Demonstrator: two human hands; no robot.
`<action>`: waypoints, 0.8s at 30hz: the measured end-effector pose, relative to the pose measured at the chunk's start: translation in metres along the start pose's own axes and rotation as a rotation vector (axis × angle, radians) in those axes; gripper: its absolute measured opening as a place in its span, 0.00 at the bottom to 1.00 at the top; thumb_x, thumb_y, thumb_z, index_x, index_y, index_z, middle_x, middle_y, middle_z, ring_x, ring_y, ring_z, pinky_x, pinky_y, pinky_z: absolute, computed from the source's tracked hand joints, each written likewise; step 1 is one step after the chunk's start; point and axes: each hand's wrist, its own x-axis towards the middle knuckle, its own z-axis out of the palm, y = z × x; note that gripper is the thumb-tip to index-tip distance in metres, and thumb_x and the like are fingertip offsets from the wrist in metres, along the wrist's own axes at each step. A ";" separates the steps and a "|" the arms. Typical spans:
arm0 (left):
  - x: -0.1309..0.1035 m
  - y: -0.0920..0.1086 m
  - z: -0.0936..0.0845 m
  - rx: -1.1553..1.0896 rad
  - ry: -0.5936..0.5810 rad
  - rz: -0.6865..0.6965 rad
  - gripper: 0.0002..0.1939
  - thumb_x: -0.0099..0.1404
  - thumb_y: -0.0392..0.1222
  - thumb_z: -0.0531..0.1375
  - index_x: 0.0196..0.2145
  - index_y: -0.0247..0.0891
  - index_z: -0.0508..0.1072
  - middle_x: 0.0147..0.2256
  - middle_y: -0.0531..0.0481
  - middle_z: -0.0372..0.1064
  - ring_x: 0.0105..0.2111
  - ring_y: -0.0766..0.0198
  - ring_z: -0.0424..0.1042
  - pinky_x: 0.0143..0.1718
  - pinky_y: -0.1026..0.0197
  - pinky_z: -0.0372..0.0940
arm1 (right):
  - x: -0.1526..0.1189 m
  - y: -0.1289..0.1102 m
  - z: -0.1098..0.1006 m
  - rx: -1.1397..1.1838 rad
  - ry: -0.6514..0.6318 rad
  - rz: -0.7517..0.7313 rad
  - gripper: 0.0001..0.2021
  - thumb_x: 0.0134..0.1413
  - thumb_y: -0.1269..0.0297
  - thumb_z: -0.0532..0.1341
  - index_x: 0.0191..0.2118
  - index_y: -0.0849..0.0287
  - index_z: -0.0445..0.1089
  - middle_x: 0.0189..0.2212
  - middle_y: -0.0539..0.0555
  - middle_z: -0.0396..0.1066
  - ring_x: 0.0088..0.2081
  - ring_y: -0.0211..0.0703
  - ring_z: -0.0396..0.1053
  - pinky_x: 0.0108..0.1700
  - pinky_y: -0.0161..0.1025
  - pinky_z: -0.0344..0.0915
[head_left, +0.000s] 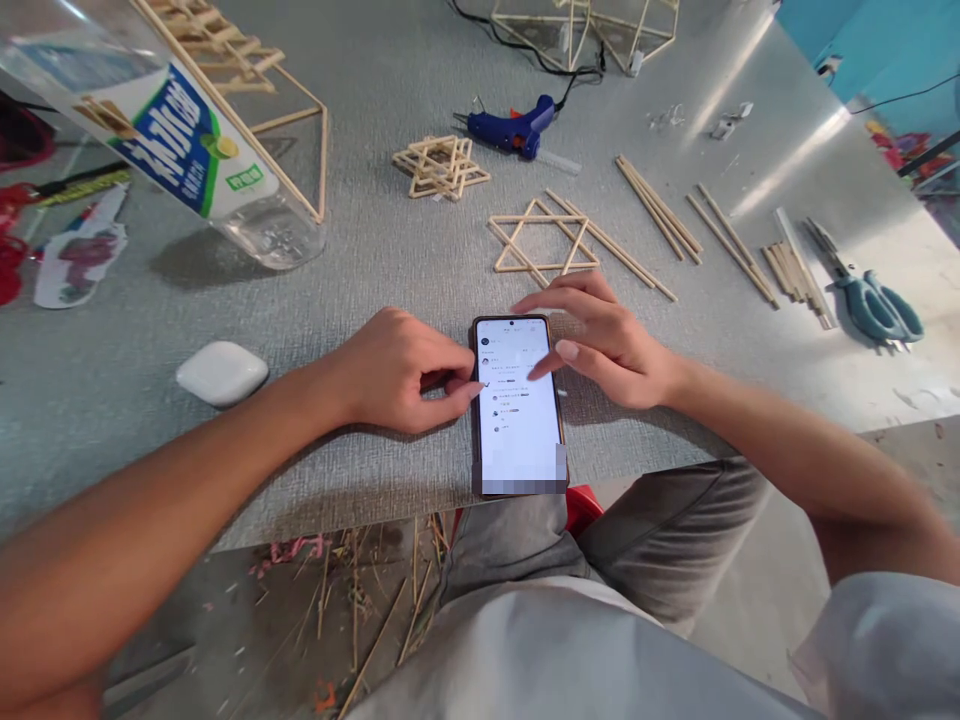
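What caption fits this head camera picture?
Both hands, left hand and right hand, touch a phone near stick stars.

Bare forearms, grey clothes

Both forearms are bare to the elbow, with no watch, ring or band on the left hand point(401, 370) or the right hand point(600, 345). A pale grey short-sleeved top point(570, 650) covers the torso; the trousers point(660, 550) are darker grey, creased cloth.

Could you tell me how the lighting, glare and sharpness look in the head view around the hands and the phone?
In the head view, bright glare streaks the table at upper right; the phone screen glows white, its lowest strip pixelated; soft shadows lie under the left hand and right hand; the bottle at upper left looks stretched and bent by wide-angle distortion; the scissors stay sharp.
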 end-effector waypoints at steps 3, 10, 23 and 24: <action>0.000 0.000 0.000 0.009 -0.001 -0.001 0.17 0.75 0.47 0.58 0.27 0.41 0.70 0.22 0.56 0.66 0.22 0.65 0.59 0.31 0.55 0.52 | -0.001 0.004 0.001 -0.041 0.075 0.101 0.26 0.85 0.56 0.50 0.49 0.50 0.88 0.67 0.57 0.74 0.66 0.57 0.67 0.74 0.64 0.63; 0.000 -0.001 0.000 0.019 -0.007 -0.006 0.18 0.75 0.47 0.57 0.27 0.41 0.70 0.22 0.55 0.66 0.22 0.65 0.60 0.31 0.55 0.52 | 0.000 0.004 0.001 -0.058 0.098 0.142 0.28 0.85 0.54 0.48 0.53 0.51 0.88 0.67 0.58 0.75 0.65 0.56 0.67 0.74 0.64 0.62; 0.003 0.002 -0.003 -0.009 0.032 0.018 0.17 0.73 0.46 0.60 0.26 0.41 0.68 0.21 0.56 0.65 0.22 0.66 0.60 0.29 0.55 0.51 | 0.002 -0.011 0.011 0.044 -0.106 -0.147 0.23 0.84 0.58 0.52 0.55 0.51 0.87 0.72 0.60 0.66 0.69 0.56 0.61 0.76 0.64 0.60; 0.003 0.002 -0.002 -0.008 0.038 0.023 0.17 0.73 0.46 0.60 0.26 0.41 0.68 0.21 0.56 0.65 0.22 0.66 0.60 0.29 0.55 0.51 | 0.002 -0.011 0.011 0.043 -0.114 -0.151 0.23 0.83 0.58 0.52 0.55 0.51 0.87 0.72 0.60 0.66 0.70 0.56 0.61 0.76 0.64 0.60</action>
